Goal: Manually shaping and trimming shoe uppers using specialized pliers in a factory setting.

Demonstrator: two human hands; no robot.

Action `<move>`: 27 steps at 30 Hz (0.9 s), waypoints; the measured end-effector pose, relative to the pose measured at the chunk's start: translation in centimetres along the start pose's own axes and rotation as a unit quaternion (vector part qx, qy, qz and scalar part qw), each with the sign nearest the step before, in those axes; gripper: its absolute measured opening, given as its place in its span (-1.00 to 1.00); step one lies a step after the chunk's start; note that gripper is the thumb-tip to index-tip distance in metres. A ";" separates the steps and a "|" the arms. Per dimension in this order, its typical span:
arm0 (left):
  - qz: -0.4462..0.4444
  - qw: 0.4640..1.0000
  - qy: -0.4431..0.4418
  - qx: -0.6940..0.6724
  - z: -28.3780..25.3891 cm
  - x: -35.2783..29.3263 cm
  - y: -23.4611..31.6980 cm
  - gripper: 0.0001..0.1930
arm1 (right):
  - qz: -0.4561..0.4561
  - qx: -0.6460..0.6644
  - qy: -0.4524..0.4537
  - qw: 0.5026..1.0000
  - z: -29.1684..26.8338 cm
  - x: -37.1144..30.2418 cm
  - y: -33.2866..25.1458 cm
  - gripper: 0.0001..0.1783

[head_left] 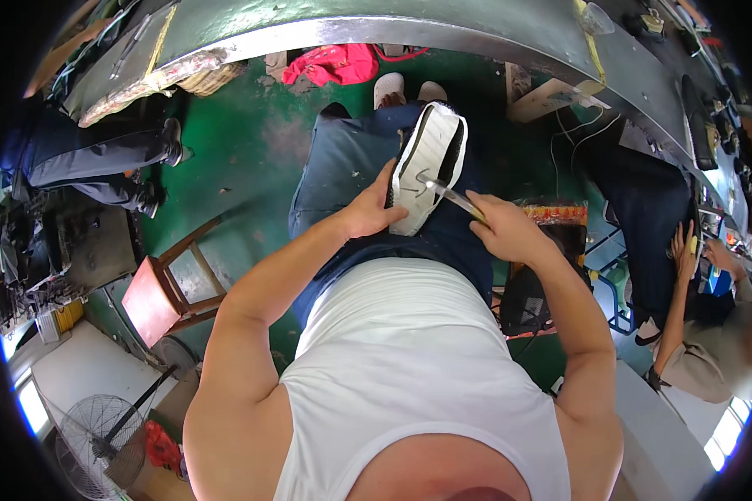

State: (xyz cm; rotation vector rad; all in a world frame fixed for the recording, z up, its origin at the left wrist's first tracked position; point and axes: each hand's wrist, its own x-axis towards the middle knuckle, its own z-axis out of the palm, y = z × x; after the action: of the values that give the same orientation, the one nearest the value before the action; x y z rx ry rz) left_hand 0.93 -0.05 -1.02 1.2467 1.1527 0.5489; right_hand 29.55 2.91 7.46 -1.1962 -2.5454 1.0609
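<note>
White fabric is being worn closest in, a sleeveless top (409,334), and just past it, over the lap of the dark blue trousers (330,192), a black-and-white shoe upper (430,146) is being held underside-up! By the left hand (374,209) its left edge is being gripped, the thumb being laid on the pale underside. By the right hand (510,230) a slim tool (455,200) is being pinched in the fingers, its end being aimed at a dark curved mark; whether contact is being made cannot be told, nor can the tool's exact kind. Farther out, a wooden chair (153,302) is being seen at left; at right, a small yellow object (693,244) is being held by a co-worker. Beyond, a red cloth (334,64) is being spotted on the green floor (242,150), near a long metal-edged table (376,21).
</note>
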 end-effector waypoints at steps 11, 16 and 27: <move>-0.062 0.889 0.039 -0.451 1.3 0.9 1.6 -0.19 | -0.003 -0.158 -0.214 0.964 -2.1 6.0 -3.1 -0.79; -0.171 0.923 0.264 -0.220 1.8 3.5 -0.3 -0.28 | 0.030 -0.009 -0.016 0.999 5.7 3.9 -1.3 -0.77; -0.031 0.949 0.312 0.040 1.5 2.4 0.0 -0.48 | -0.005 -0.126 0.038 0.991 1.0 6.2 -1.6 -0.60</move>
State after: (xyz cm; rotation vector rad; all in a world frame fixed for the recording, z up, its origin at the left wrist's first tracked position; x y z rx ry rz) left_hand 3.17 1.32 -2.10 1.1280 1.7501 0.8946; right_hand 23.98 6.06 6.72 -1.2519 -2.6820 0.6931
